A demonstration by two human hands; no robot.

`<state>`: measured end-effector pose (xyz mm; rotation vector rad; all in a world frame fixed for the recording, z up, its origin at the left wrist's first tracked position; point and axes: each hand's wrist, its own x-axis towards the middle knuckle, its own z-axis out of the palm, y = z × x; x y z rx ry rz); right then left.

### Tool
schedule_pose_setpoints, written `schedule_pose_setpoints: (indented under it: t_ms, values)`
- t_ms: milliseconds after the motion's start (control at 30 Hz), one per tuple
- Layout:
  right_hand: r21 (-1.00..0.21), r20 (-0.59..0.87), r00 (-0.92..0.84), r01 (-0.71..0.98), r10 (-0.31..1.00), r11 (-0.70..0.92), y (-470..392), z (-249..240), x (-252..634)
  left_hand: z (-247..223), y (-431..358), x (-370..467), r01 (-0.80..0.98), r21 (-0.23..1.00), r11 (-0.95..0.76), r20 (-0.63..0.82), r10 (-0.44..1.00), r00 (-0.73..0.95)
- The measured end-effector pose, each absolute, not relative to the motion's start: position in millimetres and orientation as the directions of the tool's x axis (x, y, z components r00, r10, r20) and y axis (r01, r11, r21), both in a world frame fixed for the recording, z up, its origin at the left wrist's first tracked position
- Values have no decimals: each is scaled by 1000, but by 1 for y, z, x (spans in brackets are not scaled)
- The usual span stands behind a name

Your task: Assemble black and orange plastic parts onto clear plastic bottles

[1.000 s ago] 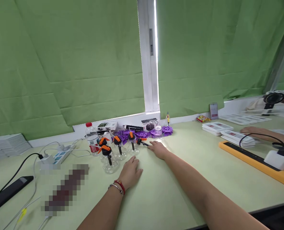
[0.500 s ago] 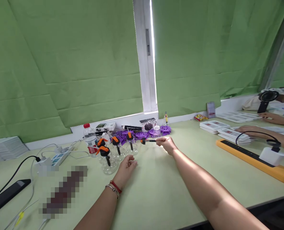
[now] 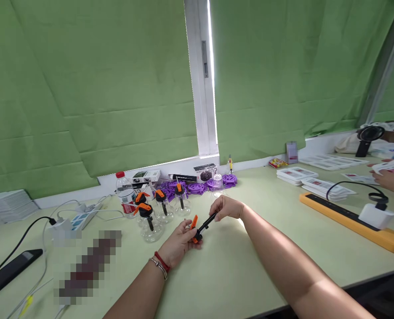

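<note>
My left hand, with a red band and a silver bracelet at the wrist, grips the orange and black head of a dispenser lid. The thumb and fingers of my right hand pinch the far end of its black stem, which slants up to the right. Left of and beyond my hands stand several clear glass bottles with orange and black lids. A lidless clear bottle is behind my right hand.
Purple plastic parts and small boxes line the wall. At left are a red-capped bottle, a power strip, cables and a black phone. An orange bar and card stacks lie right, near another person's hands.
My right hand has brought the lid nearer and tilted it; my left hand has moved right and taken hold of its head. The other person's hands now hold a white pack.
</note>
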<state>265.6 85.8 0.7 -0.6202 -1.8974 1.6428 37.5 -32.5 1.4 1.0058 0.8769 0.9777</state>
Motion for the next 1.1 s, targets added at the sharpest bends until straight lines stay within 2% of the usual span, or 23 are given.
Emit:
schedule_pose_setpoints:
  t_ms: [33, 100, 167, 233, 300, 367, 433, 567, 700, 767, 967, 1033, 1100]
  values:
    - [-988, 104, -745, -4, 659, 151, 87, 0, 265, 1, -32, 37, -221, 953, 209, -132, 938, 321]
    - [-977, 174, -625, -16, 761, 211, 91, 0, 266, -1, -31, 34, -184, 967, 178, -108, 935, 337]
    - [-950, 284, -303, 38, 910, 309, 100, 0, 268, -2, -29, 31, -155, 976, 156, -92, 930, 355]
    - [-912, 351, 30, 239, 936, 334, 111, 3, 272, -4, -27, 28, -141, 979, 145, -85, 928, 363]
    - [-822, 387, 147, 504, 910, 268, 124, 7, 276, -5, -25, 26, -132, 982, 135, -77, 925, 372]
    - [-690, 386, 118, 696, 915, 201, 136, 11, 279, -7, -25, 25, -115, 986, 121, -68, 922, 382]
    - [-588, 347, 69, 793, 935, 160, 145, 15, 280, -7, -25, 26, -102, 989, 108, -61, 921, 385]
    - [-546, 317, 62, 828, 946, 129, 151, 21, 276, -5, -26, 26, -77, 993, 92, -58, 930, 364]
    - [-565, 362, 44, 805, 931, 182, 145, 25, 273, -3, -28, 23, -33, 997, 73, -58, 943, 329]
    - [-616, 369, 41, 759, 929, 211, 140, 25, 274, -2, -28, 21, -8, 998, 62, -57, 954, 295]
    - [-785, 374, -105, 494, 922, 375, 117, 13, 280, 3, -28, 18, -21, 1000, -17, 20, 987, 162]
    - [-838, 293, -194, 418, 936, 349, 108, 3, 283, 4, -28, 17, -51, 997, -55, 61, 990, 129]
    - [-878, 131, -301, 408, 945, 251, 98, -9, 286, 4, -27, 17, -86, 993, -79, 88, 990, 112]
